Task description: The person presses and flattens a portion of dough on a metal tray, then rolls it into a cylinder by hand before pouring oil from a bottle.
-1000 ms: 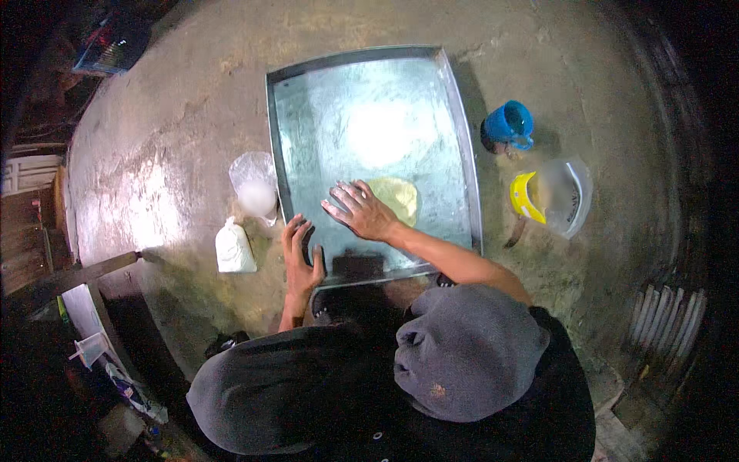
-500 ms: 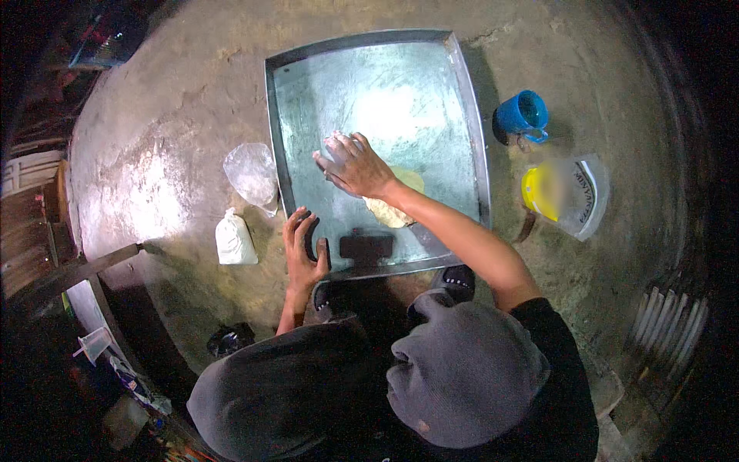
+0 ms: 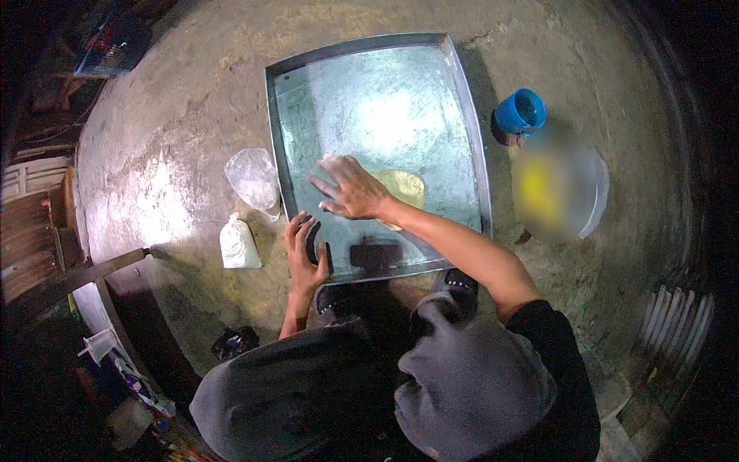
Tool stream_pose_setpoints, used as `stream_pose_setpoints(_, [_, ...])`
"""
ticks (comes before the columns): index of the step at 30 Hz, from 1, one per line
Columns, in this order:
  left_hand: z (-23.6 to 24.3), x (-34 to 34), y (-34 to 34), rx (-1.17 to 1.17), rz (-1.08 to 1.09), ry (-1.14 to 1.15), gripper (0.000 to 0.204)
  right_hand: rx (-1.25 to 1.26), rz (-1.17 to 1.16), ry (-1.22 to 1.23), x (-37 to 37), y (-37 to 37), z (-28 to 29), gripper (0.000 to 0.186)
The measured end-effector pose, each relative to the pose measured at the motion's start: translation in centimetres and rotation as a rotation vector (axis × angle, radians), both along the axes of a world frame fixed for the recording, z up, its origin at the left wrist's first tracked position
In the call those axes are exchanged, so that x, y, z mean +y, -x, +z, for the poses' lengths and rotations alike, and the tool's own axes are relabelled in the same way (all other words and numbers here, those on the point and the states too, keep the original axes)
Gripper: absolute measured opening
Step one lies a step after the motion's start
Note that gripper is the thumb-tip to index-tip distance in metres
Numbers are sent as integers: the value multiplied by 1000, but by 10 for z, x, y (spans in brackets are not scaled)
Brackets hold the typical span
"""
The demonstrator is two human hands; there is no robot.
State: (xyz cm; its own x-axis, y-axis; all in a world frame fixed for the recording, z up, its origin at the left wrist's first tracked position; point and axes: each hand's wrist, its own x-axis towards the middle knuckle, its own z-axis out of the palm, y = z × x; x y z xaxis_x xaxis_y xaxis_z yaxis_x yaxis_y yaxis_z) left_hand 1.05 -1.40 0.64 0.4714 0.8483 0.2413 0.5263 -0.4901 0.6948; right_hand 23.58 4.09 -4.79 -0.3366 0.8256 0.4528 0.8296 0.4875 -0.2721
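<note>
A pale yellow lump of dough (image 3: 403, 185) lies in a large shallow metal tray (image 3: 469, 108), partly covered by my right wrist and forearm. My right hand (image 3: 350, 189) is over the tray just left of the dough, palm down. Its fingers are spread, whitish at the tips and blurred by motion, with nothing visible in them. At the tray's near left corner, my left hand (image 3: 306, 258) lies against the rim, its fingers curved and the thumb well apart. Whether it presses on the rim cannot be made out.
Left of the tray are a clear plastic bag (image 3: 252, 181) with white contents and a tied bag of white powder (image 3: 240, 243). To the right stand a blue mug (image 3: 520, 112) and a yellow-and-clear package (image 3: 545, 189), partly blurred. My feet are by the tray's near edge.
My right hand has moved down toward me, its fingers spreading wider, uncovering more of the dough's far side. My left hand keeps its place at the tray's corner.
</note>
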Motion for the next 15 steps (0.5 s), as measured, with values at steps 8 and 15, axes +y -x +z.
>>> stream_pose_setpoints(8, [-4,-5,0,-224,61,202,47,2,22,125,11,1,12,60])
stream_pose_setpoints(15, [-8,-5,6,-154,42,104,44,-58,-89,-24,1,8,44,67])
